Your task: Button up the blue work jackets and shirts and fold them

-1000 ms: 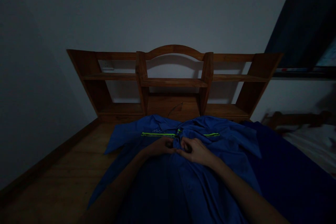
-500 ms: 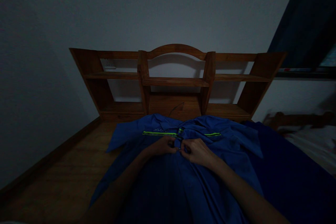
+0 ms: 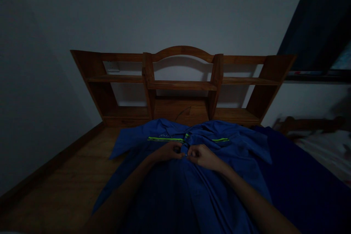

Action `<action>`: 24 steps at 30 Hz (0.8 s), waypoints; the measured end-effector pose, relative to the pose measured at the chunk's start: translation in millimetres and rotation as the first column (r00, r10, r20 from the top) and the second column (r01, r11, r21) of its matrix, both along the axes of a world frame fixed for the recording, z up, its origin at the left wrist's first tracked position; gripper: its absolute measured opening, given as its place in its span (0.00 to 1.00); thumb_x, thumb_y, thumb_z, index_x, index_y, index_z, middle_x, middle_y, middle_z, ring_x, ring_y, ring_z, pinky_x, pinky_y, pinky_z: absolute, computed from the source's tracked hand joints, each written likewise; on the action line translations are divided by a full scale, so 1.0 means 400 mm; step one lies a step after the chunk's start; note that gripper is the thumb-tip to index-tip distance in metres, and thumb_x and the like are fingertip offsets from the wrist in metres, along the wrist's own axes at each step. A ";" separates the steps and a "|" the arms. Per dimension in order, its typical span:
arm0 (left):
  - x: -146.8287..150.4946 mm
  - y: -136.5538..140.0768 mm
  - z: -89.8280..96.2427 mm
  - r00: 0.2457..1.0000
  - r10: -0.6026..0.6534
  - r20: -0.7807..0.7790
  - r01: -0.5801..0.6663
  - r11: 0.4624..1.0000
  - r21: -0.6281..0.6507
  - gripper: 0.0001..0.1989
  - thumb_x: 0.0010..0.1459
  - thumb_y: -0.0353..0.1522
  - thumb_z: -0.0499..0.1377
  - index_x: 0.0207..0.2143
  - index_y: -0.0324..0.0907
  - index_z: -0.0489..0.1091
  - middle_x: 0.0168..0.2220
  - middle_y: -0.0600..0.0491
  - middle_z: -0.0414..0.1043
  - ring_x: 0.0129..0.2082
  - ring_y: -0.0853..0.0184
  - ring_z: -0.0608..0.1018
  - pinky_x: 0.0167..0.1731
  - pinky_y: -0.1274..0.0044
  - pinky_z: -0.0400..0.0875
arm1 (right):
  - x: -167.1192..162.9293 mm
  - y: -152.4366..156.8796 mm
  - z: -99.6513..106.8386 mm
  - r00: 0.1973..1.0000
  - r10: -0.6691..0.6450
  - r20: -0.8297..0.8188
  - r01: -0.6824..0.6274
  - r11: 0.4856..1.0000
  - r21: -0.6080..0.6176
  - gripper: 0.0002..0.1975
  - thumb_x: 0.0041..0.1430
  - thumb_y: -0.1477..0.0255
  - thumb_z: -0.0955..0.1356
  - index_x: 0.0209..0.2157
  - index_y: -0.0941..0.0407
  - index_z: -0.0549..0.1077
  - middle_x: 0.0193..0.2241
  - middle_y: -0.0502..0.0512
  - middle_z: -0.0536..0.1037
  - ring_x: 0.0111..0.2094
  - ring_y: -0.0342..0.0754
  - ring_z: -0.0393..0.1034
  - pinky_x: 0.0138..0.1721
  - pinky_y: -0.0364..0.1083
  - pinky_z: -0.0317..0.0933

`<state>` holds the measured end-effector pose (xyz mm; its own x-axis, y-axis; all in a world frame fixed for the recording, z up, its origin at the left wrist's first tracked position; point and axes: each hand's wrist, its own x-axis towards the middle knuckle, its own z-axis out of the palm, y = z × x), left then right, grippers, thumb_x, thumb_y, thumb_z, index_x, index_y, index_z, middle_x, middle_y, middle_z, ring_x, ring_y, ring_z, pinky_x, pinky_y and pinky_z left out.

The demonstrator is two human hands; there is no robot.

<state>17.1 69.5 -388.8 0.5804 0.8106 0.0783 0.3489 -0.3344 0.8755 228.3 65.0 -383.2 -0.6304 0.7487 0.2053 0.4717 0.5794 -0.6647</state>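
Fingertips of the left hand (image 3: 168, 152) and the right hand (image 3: 202, 156) are meeting at the middle of a blue cloth work shirt with thin yellow-green stripes (image 3: 192, 175), each hand pinching narrowly on a fold of the fabric where the two front edges are coming together; the dim light is hiding what small part, if any, is sitting between the tips. The pinches are standing almost against one another, which, as a judgement, is keeping the two front edges lined up and the cloth taut between them. The shirt is lying spread front-up across the middle of a brown wooden bed platform (image 3: 68, 175), its collar pointing toward the far edge, one sleeve reaching out toward the left edge. Bare boards are showing along the left side, leaving open room there. A dark blue sheet (image 3: 301, 182) is covering the right side, touching the shirt. A brown wooden headboard with open shelves and an arched top (image 3: 181, 84) is closing the far edge.
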 end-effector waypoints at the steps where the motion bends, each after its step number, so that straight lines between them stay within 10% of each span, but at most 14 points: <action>1: 0.001 -0.003 0.003 1.000 0.012 -0.026 -0.011 1.000 0.017 0.09 0.50 0.34 0.57 0.30 0.36 0.69 0.28 0.56 0.67 0.29 0.70 0.69 0.31 0.80 0.62 | -0.001 0.003 -0.005 1.000 0.000 -0.019 0.000 1.000 -0.012 0.06 0.51 0.73 0.65 0.30 0.57 0.73 0.22 0.47 0.70 0.23 0.39 0.63 0.22 0.38 0.49; 10: 0.042 -0.067 0.073 0.907 0.257 -0.333 -0.048 0.850 0.525 0.05 0.49 0.27 0.56 0.32 0.39 0.65 0.37 0.50 0.67 0.39 0.65 0.68 0.42 0.74 0.61 | -0.010 0.018 -0.031 0.991 -0.001 -0.136 -0.015 0.993 -0.116 0.06 0.48 0.76 0.64 0.28 0.59 0.74 0.19 0.45 0.67 0.21 0.37 0.58 0.21 0.37 0.48; 24: 0.046 -0.067 0.052 0.899 0.332 -0.287 -0.241 0.920 0.309 0.04 0.50 0.31 0.54 0.26 0.39 0.64 0.23 0.57 0.64 0.23 0.71 0.66 0.23 0.80 0.54 | -0.025 0.029 -0.057 0.971 -0.104 -0.213 0.044 0.962 -0.271 0.06 0.46 0.73 0.67 0.27 0.60 0.74 0.19 0.47 0.68 0.21 0.38 0.60 0.21 0.37 0.50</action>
<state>35.5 42.9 -367.9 0.3553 0.9218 0.1551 0.7151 -0.3749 0.5899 218.1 76.6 -405.9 -0.5317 0.8378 0.1242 0.3286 0.3392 -0.8814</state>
